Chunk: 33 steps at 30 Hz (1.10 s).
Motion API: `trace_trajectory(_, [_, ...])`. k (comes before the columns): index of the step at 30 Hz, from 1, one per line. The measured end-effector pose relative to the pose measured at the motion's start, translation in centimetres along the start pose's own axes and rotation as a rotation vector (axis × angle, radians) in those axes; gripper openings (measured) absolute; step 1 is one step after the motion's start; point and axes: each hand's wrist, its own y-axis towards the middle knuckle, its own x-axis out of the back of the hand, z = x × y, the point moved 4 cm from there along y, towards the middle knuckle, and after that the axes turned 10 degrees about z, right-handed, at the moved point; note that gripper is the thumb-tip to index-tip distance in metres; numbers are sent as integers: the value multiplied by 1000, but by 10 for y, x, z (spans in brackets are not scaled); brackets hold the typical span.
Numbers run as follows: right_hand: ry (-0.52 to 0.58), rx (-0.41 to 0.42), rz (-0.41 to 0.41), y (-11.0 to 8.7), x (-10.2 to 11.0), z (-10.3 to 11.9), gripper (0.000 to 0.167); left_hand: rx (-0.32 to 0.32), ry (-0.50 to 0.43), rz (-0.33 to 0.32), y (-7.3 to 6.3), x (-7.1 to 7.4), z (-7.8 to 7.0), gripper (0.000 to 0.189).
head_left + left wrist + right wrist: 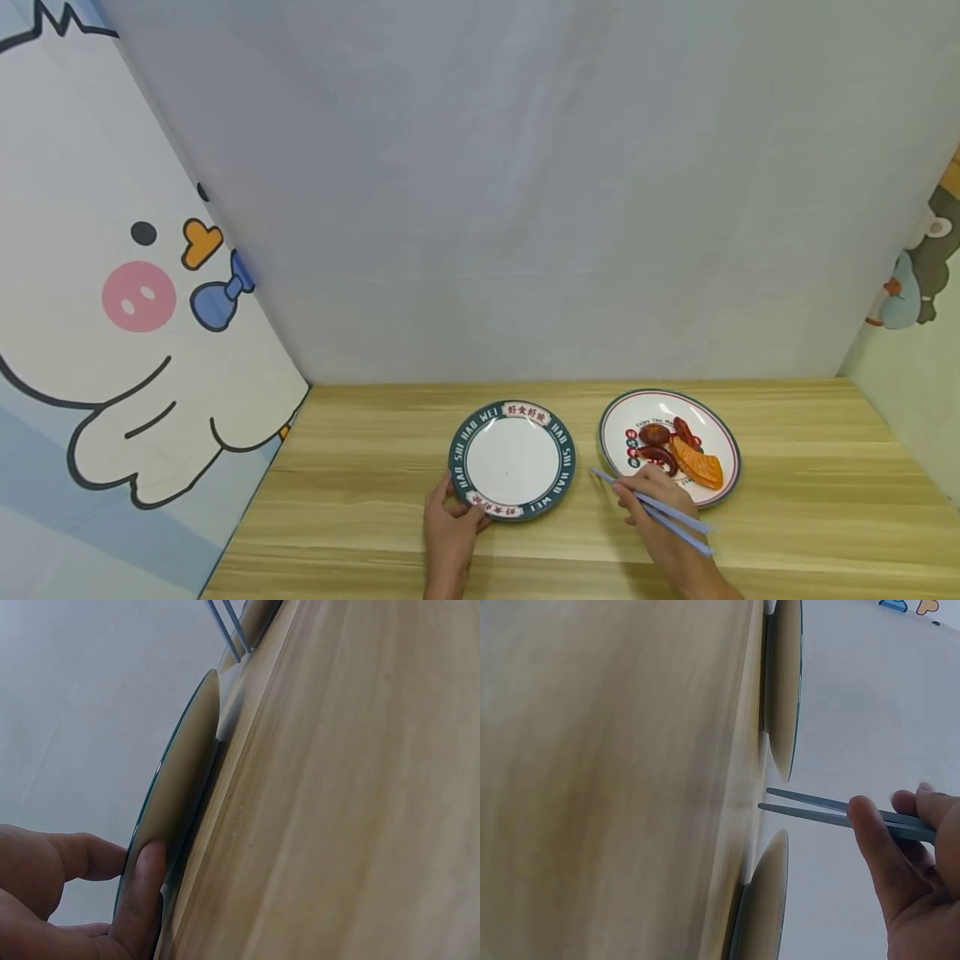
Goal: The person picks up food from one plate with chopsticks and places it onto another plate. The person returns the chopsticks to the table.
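Observation:
My left hand [452,525] pinches the near-left rim of a green-bordered plate [513,461], thumb above and fingers below in the left wrist view. The white middle of this plate holds nothing. My right hand [660,508] holds a pair of light blue chopsticks [817,811], their tips slightly apart with nothing between them. Those tips point at the gap between the two plates. Beyond the right hand, a white plate with a dark green and red rim [626,412] bears an orange, pale-striped slice [697,465] and several dark reddish-brown food pieces [656,434].
Both plates stand on a wood-grain table [345,500]. A plain pale curtain [525,208] hangs along the back edge. Cartoon-printed panels close off the left [142,375] and right [915,392] sides.

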Motion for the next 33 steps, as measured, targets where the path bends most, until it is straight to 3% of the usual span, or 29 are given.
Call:
trace_trajectory(4, [-148,217,-16,2,2,8,7,-3,7,1,0,0,-1,87])
trace_trajectory(7, [-215,326,-13,1,2,11,4,-8,8,5,0,0,0,87])
trace_trajectory(11, [-240,336,38,-1,1,9,26,-2,6,4,0,0,-1,86])
trace_trajectory(15, [-280,361,72,-2,-1,7,4,5,5,0,-1,0,-2,86])
trace_trajectory(19, [-338,428,71,0,-4,8,47,11,7,0,-1,0,-3,86])
trace_trajectory(22, [-374,456,80,1,-7,6,56,16,6,-2,-1,0,-2,86])
trace_trajectory(25, [-396,469,113,0,-8,4,55,13,2,-4,-2,1,-2,86])
trace_trajectory(28, [-395,486,159,-1,-9,0,42,13,-1,-4,-2,1,-3,86])
trace_trajectory(32, [-418,466,235,-3,-10,2,3,18,1,-4,-2,1,-3,86])
trace_trajectory(33, [-440,448,256,-3,-11,6,5,20,1,-5,-2,1,-3,86])
